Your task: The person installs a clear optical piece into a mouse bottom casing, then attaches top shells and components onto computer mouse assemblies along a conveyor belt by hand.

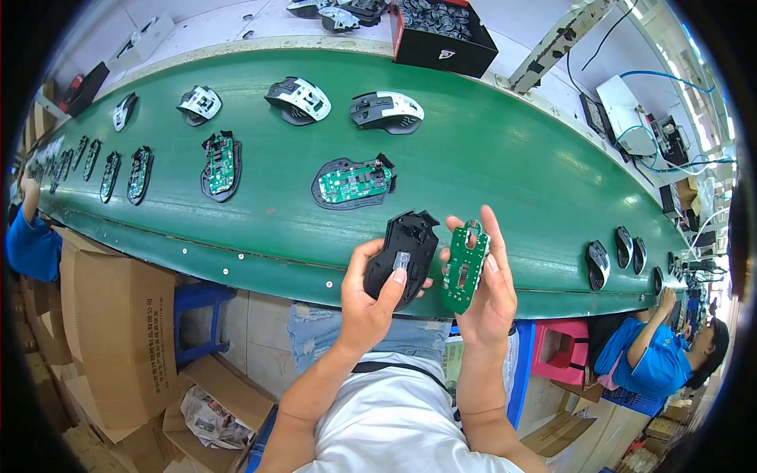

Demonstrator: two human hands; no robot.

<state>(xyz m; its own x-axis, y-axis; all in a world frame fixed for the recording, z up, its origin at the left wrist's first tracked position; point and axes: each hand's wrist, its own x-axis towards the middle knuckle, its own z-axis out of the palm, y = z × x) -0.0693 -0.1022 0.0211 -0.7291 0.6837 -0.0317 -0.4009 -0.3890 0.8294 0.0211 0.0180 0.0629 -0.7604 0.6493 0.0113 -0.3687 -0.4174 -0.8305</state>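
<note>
My left hand (371,288) is closed around a black mouse base (406,248), its thumb pressing on a small clear piece (401,261) in the middle of the base. Beside it, my right hand (490,288) grips a green circuit board (465,268) along its edge, tilted upright, with the fingers behind it. Base and board are apart, both held over the near edge of the green conveyor belt (520,197). Just beyond my hands lies a mouse base with a board in it (355,185). Farther back rests a white-and-black mouse top shell (386,112).
More boarded bases (221,167) and top shells (298,100) line the belt leftward. Dark mice (598,264) lie at the right. A black box of small round parts (445,35) stands on the back ledge. Co-workers sit at the far left (35,240) and right (654,355); cardboard boxes (118,331) stand lower left.
</note>
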